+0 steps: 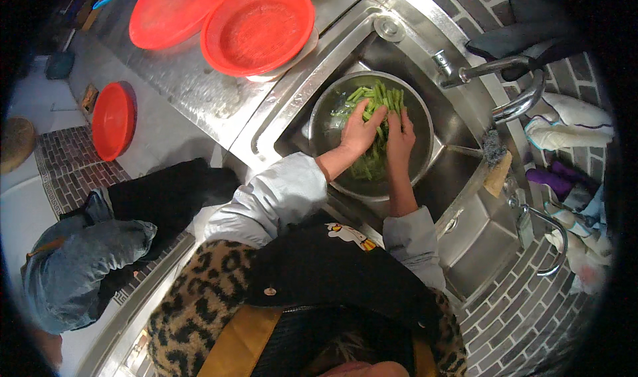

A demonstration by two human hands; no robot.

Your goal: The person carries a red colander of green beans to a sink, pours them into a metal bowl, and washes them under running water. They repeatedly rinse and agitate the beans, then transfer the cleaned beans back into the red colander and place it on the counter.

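Note:
A round steel basin (pixel 323 128) holding water stands in the sink (pixel 456 177). My left hand (pixel 360 130) and my right hand (pixel 400 138) are inside it, side by side. Between them they grip a bunch of cut green vegetable pieces (pixel 381 94), which look like green beans. Some of the bunch sticks up past my fingertips toward the basin's far side. More green pieces (pixel 368 166) lie in the water closer to me. My palms and part of the bunch are hidden behind my fingers.
Left of the sink, a red plastic basin (pixel 259 28) sits on the steel counter (pixel 219 95). A curved faucet (pixel 518 98) reaches in from the right. Cloths and gloves (pixel 568 128) hang along the brick-patterned wall. Another person (pixel 89 267) is at the left near a red basin (pixel 113 122).

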